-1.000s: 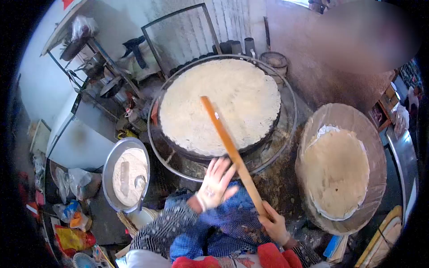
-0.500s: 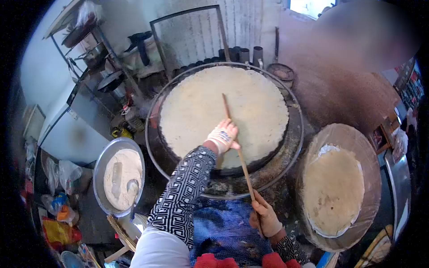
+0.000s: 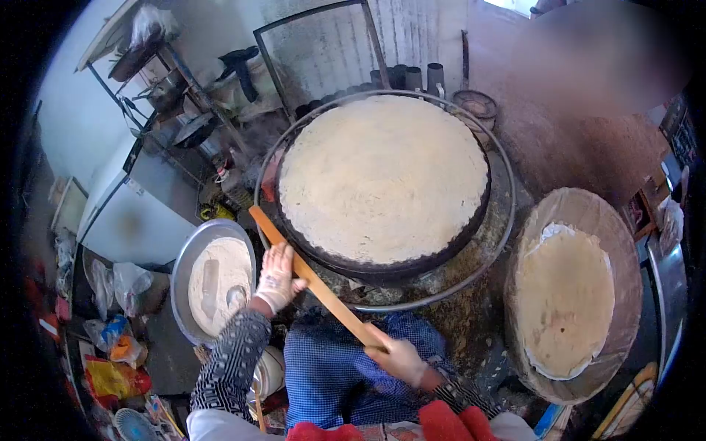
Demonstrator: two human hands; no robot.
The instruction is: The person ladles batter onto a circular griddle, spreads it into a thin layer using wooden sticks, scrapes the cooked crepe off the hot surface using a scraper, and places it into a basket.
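Beside round black griddle point(image 3: 382, 273) w/ pale, round, batter-like sheet point(image 3: 386, 169) atop, long, flat, orange-brown wooden blade point(image 3: 334, 303) slanted: R hand point(image 3: 399, 360) clamped round near end, L hand point(image 3: 278, 281) laid against it, thumb apart. Light, level pressure prob. best suited the sheet.

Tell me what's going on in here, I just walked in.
Someone's right hand grips the near end of a flat wooden stick, while their left hand is at it farther up, fingers extended. The stick slants beside a round griddle, which a pale, thin layer nearly covers. A metal bowl of powder sits left; a lined basket holding a round sheet stands right.
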